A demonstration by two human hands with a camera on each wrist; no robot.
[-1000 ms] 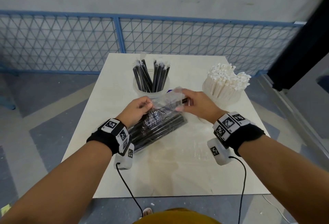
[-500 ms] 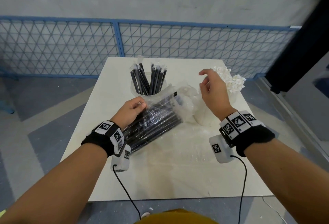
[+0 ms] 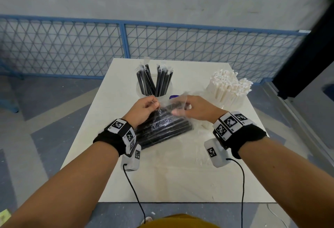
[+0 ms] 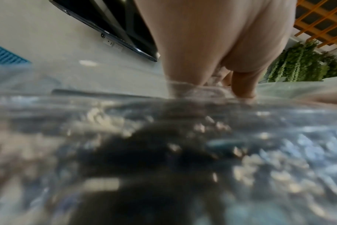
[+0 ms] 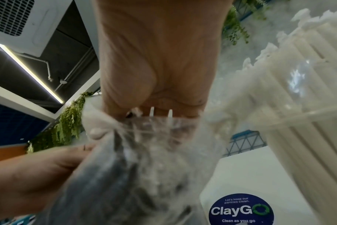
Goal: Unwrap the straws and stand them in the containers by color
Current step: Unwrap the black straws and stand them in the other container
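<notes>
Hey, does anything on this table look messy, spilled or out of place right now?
Nothing is spilled or damaged. Small white scraps and a clear wrapper lie loose on the table near the right hand. The black straws lean apart in their cup; the white straws stand packed.

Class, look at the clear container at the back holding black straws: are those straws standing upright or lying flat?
Upright. The black straws stand on end in the clear container, leaning slightly outward, wrapper tips sticking up above its rim.

Clear-bagged black straws [image 3: 162, 128] flat on table; wrapped black [image 3: 154, 83] and white straws [image 3: 229, 86] upright in containers
</notes>
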